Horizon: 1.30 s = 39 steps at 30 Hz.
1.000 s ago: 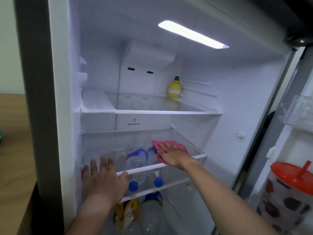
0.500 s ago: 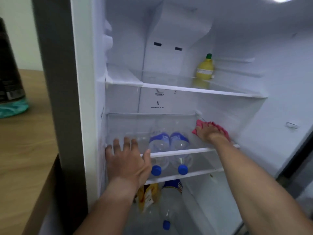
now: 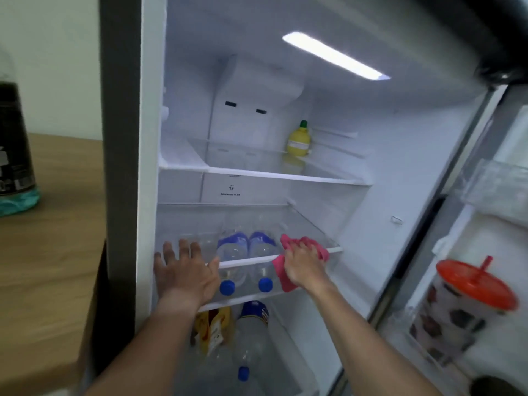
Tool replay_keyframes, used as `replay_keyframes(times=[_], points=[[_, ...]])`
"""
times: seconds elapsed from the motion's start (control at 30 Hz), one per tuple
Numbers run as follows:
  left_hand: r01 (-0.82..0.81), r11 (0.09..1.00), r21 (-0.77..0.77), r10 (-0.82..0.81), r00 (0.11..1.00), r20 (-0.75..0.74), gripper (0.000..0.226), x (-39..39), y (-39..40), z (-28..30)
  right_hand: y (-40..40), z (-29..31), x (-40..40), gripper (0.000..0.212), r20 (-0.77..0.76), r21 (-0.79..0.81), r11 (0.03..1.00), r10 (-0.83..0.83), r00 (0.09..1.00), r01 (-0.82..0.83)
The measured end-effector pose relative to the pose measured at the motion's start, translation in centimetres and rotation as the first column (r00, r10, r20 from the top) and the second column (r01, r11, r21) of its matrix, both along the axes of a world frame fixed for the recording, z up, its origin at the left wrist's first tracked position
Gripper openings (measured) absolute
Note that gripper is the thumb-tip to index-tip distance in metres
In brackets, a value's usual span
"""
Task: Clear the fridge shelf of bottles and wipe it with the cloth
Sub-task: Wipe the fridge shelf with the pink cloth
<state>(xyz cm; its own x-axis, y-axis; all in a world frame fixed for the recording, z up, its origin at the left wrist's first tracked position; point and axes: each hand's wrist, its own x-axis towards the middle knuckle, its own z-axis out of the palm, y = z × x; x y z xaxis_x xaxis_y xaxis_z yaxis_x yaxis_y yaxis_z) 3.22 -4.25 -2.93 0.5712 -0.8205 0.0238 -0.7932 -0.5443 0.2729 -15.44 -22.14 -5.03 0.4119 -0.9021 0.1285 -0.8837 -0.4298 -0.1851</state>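
Right hand point(image 3: 304, 265) presses the pink cloth point(image 3: 288, 277) over the glass shelf's point(image 3: 314, 224) front edge; left hand point(image 3: 185, 274), fingers spread, rests at 9 o'clock; shelf bare behind

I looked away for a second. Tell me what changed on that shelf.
The right hand drew the pink cloth from the shelf's rear right corner to the front rim, where it now drapes over. The left hand stayed flat at the left, and both bottles underneath stayed put.

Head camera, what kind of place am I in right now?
Most likely a home kitchen: an open fridge with a lemon juice bottle on its shelf, water bottles lower down, and a wooden counter beside it.
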Motion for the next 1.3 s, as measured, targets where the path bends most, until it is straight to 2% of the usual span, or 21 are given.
replay_keyframes(times=[0.07, 0.2, 0.27, 0.33, 0.4, 0.5, 0.57, 0.67, 0.77, 0.8, 0.87, 0.97, 1.03, 1.1, 1.17, 1.3], points=[[0.020, 0.999, 0.038, -0.019, 0.999, -0.044, 0.070, -0.3, 0.4, 0.7, 3.5, -0.4, 1.2, 0.072, 0.118, -0.012, 0.991, 0.134, 0.984, -0.133], [0.124, 0.990, 0.066, -0.126, 0.991, 0.038, 0.070, -1.9, 2.7, 0.5, 9.7, 0.4, 3.8, 0.048, 0.356, 0.091, 0.954, 0.236, 0.904, -0.285], [0.187, 0.982, -0.020, -0.185, 0.980, 0.068, 0.070, -2.6, 4.0, -0.4, 12.2, 1.6, 4.1, 0.045, 0.490, 0.183, 0.929, 0.197, 0.849, -0.321], [0.255, 0.957, -0.139, -0.254, 0.967, 0.031, 0.076, -3.0, 5.1, -0.8, 13.9, 2.4, 4.2, 0.040, 0.638, 0.276, 0.901, 0.090, 0.765, -0.336], [0.329, 0.905, -0.270, -0.347, 0.938, -0.021, 0.087, -3.4, 6.2, -0.5, 15.4, 2.8, 4.2, 0.031, 0.707, 0.351, 0.878, -0.020, 0.707, -0.326], [0.395, 0.811, -0.431, -0.472, 0.878, -0.082, 0.080, -4.4, 8.1, 0.6, 17.8, 3.1, 3.5, 0.037, 0.699, 0.514, 0.790, -0.159, 0.697, -0.335], [0.427, 0.781, -0.455, -0.489, 0.872, -0.020, 0.054, -4.6, 9.0, 1.3, 19.2, 3.3, 2.7, 0.040, 0.710, 0.604, 0.699, -0.255, 0.656, -0.383], [0.388, 0.816, -0.428, -0.449, 0.893, -0.046, 0.017, -4.6, 10.7, 2.6, 21.1, 4.0, 1.3, 0.038, 0.710, 0.669, 0.586, -0.324, 0.625, -0.456], [0.342, 0.872, -0.351, -0.379, 0.924, -0.041, 0.014, -5.0, 12.0, 3.9, 22.6, 4.7, 0.1, 0.052, 0.725, 0.664, 0.522, -0.277, 0.630, -0.535], [0.321, 0.887, -0.330, -0.351, 0.936, -0.033, 0.018, -5.3, 12.4, 4.5, 23.4, 5.2, -0.3, 0.052, 0.735, 0.646, 0.520, -0.223, 0.641, -0.559], [0.300, 0.909, -0.290, -0.311, 0.950, 0.006, 0.025, -5.7, 13.2, 5.7, 25.2, 6.6, -1.2, 0.046, 0.691, 0.623, 0.575, -0.088, 0.718, -0.529], [0.345, 0.903, -0.254, -0.322, 0.938, 0.128, 0.021, -6.0, 14.1, 7.5, 26.0, 7.4, -2.6, 0.055, 0.625, 0.621, 0.627, -0.033, 0.780, -0.470], [0.359, 0.890, -0.282, -0.351, 0.933, 0.082, 0.015, -6.1, 14.8, 8.7, 26.8, 8.1, -3.4, 0.050, 0.574, 0.591, 0.679, 0.026, 0.819, -0.436], [0.373, 0.887, -0.273, -0.384, 0.923, 0.017, 0.033, -5.9, 15.4, 10.0, 27.4, 8.7, -3.8, 0.038, 0.530, 0.555, 0.737, 0.046, 0.847, -0.387], [0.384, 0.898, -0.216, -0.399, 0.916, -0.030, 0.041, -5.6, 16.1, 11.2, 28.0, 9.4, -4.2, 0.032, 0.506, 0.522, 0.778, 0.047, 0.861, -0.350], [0.437, 0.892, -0.116, -0.449, 0.887, -0.110, 0.035, -4.4, 17.8, 14.0, 28.1, 11.6, -5.0, 0.028, 0.437, 0.512, 0.786, 0.110, 0.893, -0.347]])
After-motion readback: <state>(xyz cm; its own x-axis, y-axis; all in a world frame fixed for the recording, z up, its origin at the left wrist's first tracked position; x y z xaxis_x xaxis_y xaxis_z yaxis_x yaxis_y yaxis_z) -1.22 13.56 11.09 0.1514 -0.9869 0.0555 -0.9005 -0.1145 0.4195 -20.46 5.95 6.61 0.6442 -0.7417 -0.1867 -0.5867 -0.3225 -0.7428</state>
